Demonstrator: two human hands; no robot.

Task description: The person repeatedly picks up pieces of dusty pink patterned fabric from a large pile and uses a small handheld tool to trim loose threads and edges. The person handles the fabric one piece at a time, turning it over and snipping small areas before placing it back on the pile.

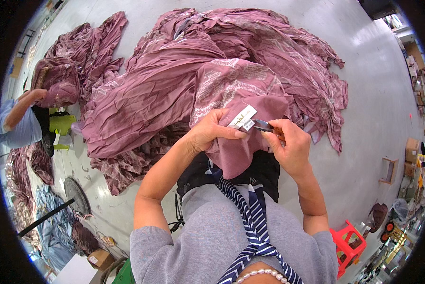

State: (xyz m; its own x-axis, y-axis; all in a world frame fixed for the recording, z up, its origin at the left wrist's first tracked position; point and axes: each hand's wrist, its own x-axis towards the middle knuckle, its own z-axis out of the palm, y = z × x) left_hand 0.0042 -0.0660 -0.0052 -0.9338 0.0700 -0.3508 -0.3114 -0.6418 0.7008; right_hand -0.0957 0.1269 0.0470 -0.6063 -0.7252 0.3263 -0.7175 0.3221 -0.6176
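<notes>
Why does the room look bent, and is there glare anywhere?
Head view: the wide fisheye lens curves straight edges near the picture's dark border; head view: whitish glare on the grey floor at upper right, while the mauve cloth looks duller.

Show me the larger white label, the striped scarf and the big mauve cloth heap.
Larger white label (243, 116), head view: middle of its face.
Striped scarf (264, 249), head view: its knot.
Mauve cloth heap (174, 71), head view: its folds.

mauve patterned cloth (238, 85): draped, creased | white label (243, 116): face-up, tilted | dark snips (263, 126): beside label
</notes>
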